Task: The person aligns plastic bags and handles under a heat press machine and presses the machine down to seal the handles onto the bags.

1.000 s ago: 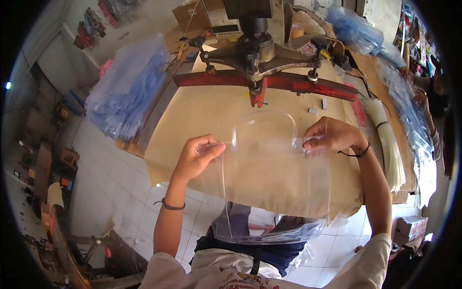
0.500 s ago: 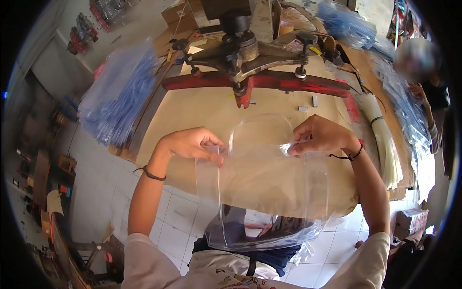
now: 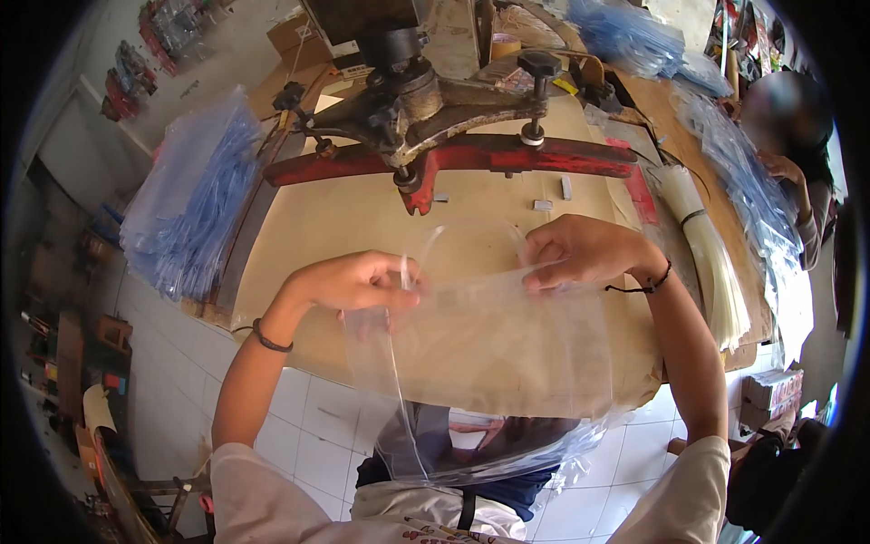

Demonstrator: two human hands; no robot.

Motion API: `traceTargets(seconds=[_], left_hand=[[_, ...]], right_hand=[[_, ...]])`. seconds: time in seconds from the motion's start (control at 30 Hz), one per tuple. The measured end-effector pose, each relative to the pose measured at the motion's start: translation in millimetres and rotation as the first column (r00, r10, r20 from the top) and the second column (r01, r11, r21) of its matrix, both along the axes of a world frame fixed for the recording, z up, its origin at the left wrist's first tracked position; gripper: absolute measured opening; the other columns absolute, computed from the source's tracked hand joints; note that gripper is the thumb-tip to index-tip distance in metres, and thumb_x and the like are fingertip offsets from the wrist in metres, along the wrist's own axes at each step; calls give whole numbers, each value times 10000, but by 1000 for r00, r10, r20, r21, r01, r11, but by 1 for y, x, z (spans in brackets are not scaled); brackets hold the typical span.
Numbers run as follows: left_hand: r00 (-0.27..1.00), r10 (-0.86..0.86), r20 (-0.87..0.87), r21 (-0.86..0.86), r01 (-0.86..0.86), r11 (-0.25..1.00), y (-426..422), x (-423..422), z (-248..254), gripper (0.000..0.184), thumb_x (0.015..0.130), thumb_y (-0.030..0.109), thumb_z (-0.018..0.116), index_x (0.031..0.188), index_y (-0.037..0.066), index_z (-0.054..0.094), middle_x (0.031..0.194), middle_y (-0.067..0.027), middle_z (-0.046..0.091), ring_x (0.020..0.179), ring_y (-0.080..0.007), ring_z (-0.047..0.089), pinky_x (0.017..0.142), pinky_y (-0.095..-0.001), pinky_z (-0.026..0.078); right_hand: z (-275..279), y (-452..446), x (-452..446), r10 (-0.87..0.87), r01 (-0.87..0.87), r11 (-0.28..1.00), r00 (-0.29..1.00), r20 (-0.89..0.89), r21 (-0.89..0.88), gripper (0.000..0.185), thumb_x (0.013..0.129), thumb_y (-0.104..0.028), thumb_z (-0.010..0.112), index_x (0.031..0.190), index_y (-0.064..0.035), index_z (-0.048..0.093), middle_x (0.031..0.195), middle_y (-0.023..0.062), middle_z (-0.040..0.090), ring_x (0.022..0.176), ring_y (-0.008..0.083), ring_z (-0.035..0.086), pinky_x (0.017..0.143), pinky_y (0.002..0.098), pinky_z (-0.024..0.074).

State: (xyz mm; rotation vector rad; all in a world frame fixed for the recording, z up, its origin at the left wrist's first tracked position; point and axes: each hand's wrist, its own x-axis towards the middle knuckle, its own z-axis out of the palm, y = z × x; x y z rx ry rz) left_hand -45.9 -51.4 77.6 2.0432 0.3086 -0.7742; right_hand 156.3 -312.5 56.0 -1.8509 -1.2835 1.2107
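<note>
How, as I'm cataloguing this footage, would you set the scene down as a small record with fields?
left hand: grips the clear plastic bag near its top
right hand: grips the bag's other side
bag: see-through, looped top
ahead: red bar below dark metal frame
left side: stack of bluish plastic
right side: pale bundle, dark band around it
co-worker: one person, far right

press beam (image 3: 562,156): red with dark patches. sheet stack (image 3: 186,199): translucent blue. work surface (image 3: 308,227): tan. strip bundle (image 3: 702,254): cream, dark band.
</note>
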Motion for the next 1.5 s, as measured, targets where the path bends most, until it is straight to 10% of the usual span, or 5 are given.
traceTargets(seconds=[0.3,0.6,0.8,1.03,1.5], left_hand=[[880,-462,-106,-161,444,882,24,48,-33,357,964,337,690,1129,25,639,948,-121,766,671,-176,732,578,-241,541],[938,-342,56,-579,309,754,28,50,-44,460,973,344,671,1300,28,605,1068,-126,714,866,-213,753,567,-252,541],[938,-312,150,-779,306,547,19,42,-45,381,955,355,699,1112,8,702,997,-99,720,842,-158,708,571,-208,505],[843,-488,228,-394,538,745,-8,44,-37,251,951,310,712,972,62,749,945,-37,710,573,-63,547,529,-229,461],[831,-445,332,-521,555,648,-3,56,-60,566,964,305,681,1394,-13,497,1068,-130,698,827,-203,727,582,-295,597]], right_hand=[[5,-5,12,40,-43,992,999,-22,-117,307,903,-353,754,940,-49,743,856,27,756,817,100,699,733,257,528],[0,1,-1,-26,26,1000,985,-172,-2,267,938,-295,725,970,-32,694,833,3,731,764,78,676,687,224,518],[-3,8,-5,-163,150,986,961,-222,-75,288,977,-314,673,901,-37,652,832,22,733,735,89,662,657,239,512],[2,-6,4,-82,91,996,959,-270,18,410,855,-82,797,1217,-7,619,922,44,726,844,90,660,753,292,534],[125,-227,-165,-15,31,999,903,429,-29,386,819,-210,818,1165,-84,704,906,61,731,819,211,709,803,321,544]])
